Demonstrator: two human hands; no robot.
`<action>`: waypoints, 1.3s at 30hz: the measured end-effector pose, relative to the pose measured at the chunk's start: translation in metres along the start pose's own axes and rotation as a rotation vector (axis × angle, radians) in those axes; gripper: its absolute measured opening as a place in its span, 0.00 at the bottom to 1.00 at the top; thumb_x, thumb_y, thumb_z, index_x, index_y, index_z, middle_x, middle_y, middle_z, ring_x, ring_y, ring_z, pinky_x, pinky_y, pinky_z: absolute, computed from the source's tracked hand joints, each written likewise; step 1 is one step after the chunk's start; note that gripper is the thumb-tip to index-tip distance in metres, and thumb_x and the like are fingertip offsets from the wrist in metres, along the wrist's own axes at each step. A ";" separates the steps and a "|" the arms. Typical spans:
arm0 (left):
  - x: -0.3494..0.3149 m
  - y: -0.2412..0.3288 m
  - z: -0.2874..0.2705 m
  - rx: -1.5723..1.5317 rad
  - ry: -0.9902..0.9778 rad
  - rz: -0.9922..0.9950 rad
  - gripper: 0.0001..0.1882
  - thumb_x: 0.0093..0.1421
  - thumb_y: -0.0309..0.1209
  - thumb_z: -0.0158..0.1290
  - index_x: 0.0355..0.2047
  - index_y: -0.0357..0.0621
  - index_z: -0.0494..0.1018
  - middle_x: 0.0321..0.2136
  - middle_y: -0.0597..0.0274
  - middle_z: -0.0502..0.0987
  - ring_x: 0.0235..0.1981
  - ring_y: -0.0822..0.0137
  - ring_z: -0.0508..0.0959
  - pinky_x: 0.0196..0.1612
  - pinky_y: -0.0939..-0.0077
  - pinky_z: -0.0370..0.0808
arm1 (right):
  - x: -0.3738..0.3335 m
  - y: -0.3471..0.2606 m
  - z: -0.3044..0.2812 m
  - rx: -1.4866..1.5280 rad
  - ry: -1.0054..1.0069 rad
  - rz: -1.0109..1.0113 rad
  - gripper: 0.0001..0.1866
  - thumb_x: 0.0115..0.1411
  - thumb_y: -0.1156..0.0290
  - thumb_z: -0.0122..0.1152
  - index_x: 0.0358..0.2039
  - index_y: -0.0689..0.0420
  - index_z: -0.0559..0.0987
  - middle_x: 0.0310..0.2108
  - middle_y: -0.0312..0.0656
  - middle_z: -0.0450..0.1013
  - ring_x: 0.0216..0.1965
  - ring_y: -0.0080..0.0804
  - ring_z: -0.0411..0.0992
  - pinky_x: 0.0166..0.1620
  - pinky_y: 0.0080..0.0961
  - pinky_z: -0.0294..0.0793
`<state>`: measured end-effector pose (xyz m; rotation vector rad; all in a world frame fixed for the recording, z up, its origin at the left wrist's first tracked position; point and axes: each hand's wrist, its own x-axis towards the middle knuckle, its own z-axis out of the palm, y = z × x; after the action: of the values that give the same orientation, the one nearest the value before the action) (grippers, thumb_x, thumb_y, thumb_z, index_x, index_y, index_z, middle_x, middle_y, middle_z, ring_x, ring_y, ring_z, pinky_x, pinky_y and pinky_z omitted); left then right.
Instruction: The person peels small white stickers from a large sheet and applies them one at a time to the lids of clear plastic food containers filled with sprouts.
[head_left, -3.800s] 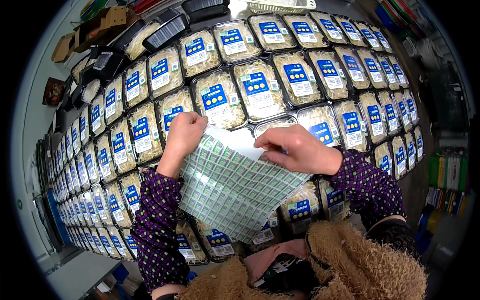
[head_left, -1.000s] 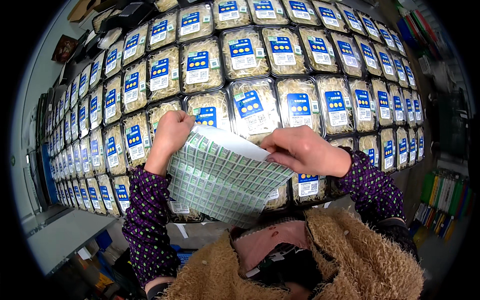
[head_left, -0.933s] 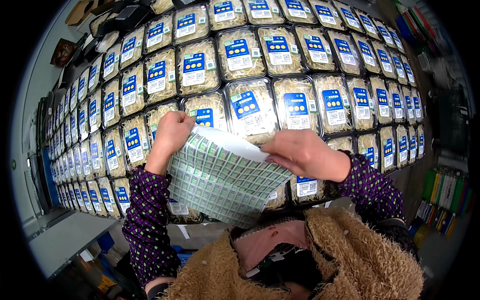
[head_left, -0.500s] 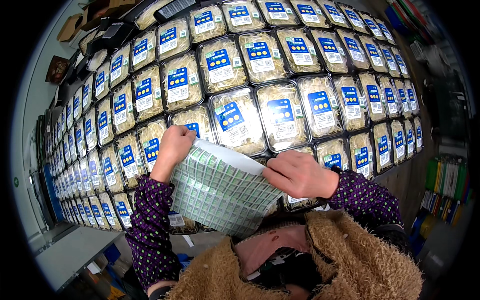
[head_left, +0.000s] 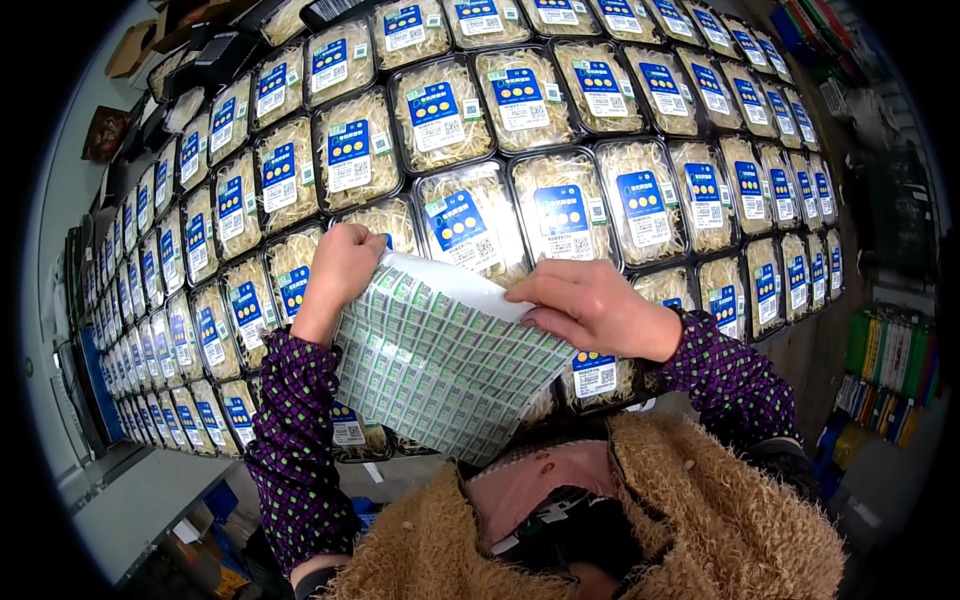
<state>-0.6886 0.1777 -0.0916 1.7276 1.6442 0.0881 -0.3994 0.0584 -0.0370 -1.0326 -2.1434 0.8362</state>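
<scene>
A sheet of small green-and-white stickers (head_left: 440,350) is stretched between my two hands, its upper edge curling over to show a white back. My left hand (head_left: 343,268) pinches the sheet's upper left corner. At the upper right edge, my right hand (head_left: 600,308) is closed with thumb and fingers on the sheet. Beneath and beyond it lie rows of clear-lidded black trays of bean sprouts (head_left: 463,222), each with a blue-and-white label. Several of these trays also carry a small green sticker (head_left: 472,108). The sheet hides the trays directly under it.
Tray rows spread over the whole table, out to the left and right. Empty black trays (head_left: 222,62) and cardboard boxes (head_left: 130,50) sit at the far left. A grey side table (head_left: 150,505) stands at the lower left. Green and coloured packs (head_left: 895,350) are at the right.
My right hand has turned a little, its fingers now higher along the sheet's edge. The left hand and the sheet have shifted slightly left, and the view has moved a little.
</scene>
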 end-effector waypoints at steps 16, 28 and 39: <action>0.009 -0.009 -0.001 -0.093 0.022 -0.003 0.15 0.54 0.34 0.54 0.21 0.30 0.75 0.15 0.47 0.73 0.18 0.60 0.74 0.27 0.66 0.70 | 0.020 0.078 -0.014 0.490 0.386 0.688 0.03 0.56 0.75 0.61 0.30 0.59 0.80 0.27 0.33 0.75 0.27 0.18 0.71 0.28 0.19 0.70; 0.020 -0.003 0.003 -0.032 0.042 0.033 0.15 0.55 0.34 0.53 0.21 0.32 0.75 0.17 0.44 0.74 0.21 0.55 0.76 0.30 0.64 0.71 | 0.002 0.051 -0.039 0.520 0.041 0.477 0.09 0.55 0.70 0.65 0.31 0.58 0.74 0.31 0.35 0.77 0.27 0.20 0.70 0.30 0.21 0.70; 0.033 0.031 0.009 0.037 0.018 0.056 0.16 0.55 0.35 0.54 0.21 0.32 0.75 0.18 0.43 0.74 0.21 0.54 0.76 0.30 0.63 0.71 | -0.032 0.008 -0.042 -0.368 0.038 -0.183 0.16 0.45 0.79 0.60 0.38 0.64 0.76 0.30 0.42 0.73 0.28 0.36 0.73 0.26 0.27 0.72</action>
<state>-0.6521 0.2060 -0.0950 1.8059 1.6206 0.1004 -0.3481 0.0472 -0.0246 -0.9959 -2.3695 0.3392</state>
